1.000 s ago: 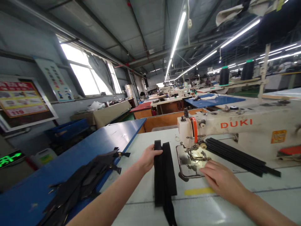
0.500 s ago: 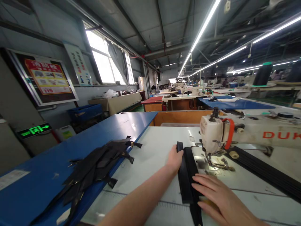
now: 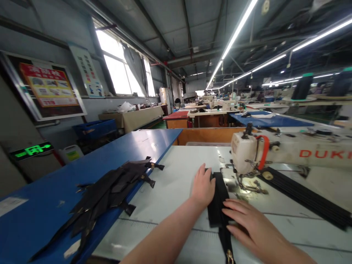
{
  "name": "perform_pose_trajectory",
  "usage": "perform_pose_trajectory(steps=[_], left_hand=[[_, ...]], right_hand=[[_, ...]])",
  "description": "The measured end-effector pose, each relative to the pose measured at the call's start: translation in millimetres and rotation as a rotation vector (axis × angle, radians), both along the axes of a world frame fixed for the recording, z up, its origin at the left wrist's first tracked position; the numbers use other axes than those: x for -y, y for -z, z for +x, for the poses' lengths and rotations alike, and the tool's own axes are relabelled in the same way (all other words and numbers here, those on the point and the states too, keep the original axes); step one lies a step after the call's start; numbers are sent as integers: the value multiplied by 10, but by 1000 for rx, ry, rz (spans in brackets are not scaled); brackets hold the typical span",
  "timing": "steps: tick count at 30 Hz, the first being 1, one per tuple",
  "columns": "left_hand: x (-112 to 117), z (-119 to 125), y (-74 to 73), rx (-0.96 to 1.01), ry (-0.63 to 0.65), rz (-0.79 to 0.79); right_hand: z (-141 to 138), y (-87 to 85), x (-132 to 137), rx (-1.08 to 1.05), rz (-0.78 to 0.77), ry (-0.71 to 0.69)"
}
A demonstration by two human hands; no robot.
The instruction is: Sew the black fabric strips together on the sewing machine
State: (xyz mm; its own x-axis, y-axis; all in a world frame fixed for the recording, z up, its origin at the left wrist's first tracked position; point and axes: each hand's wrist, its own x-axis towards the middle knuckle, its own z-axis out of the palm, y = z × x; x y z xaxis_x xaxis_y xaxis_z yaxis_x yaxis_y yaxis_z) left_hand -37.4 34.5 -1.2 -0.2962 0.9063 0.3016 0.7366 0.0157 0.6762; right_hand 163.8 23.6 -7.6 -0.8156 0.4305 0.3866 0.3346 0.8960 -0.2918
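A stack of black fabric strips lies on the pale sewing table, just left of the white DUKI sewing machine. My left hand rests flat on the stack's left edge, fingers together and stretched out. My right hand lies flat over the strips' near end, fingers spread. A black zipper tail with a brass pull runs toward me from under the right hand. Neither hand grips anything.
A heap of black zippered pieces lies on the blue table to the left. Long black strips lie under the machine arm at right. Other work tables, thread cones and a window wall fill the background.
My left hand let go of the strips' far end and now lies flat on their left edge. My right hand slid onto the strips' near end. The camera shifted slightly.
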Motion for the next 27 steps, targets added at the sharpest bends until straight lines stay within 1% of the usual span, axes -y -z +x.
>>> perform_pose_trajectory(steps=[3,6,11,16,24,26,27], left_hand=[[55,26,26,-87,133,-62],[68,43,40,-166,198,-93],[71,100,28,-308,217,-131],[41,140,50,-437,275,-127],[-28,55,105,-566,326,-75],[-40,39,120,-590,312,-71],[-46,34,127,-598,297,-69]], right_hand=[[-7,-47,32,-44,-60,17],[-4,-48,19,-102,-53,24],[11,-42,1,-121,-3,8],[17,-78,-25,-91,35,12],[-26,-76,-47,-63,68,26],[27,-78,-53,-97,99,46],[92,-89,-68,-101,116,81]])
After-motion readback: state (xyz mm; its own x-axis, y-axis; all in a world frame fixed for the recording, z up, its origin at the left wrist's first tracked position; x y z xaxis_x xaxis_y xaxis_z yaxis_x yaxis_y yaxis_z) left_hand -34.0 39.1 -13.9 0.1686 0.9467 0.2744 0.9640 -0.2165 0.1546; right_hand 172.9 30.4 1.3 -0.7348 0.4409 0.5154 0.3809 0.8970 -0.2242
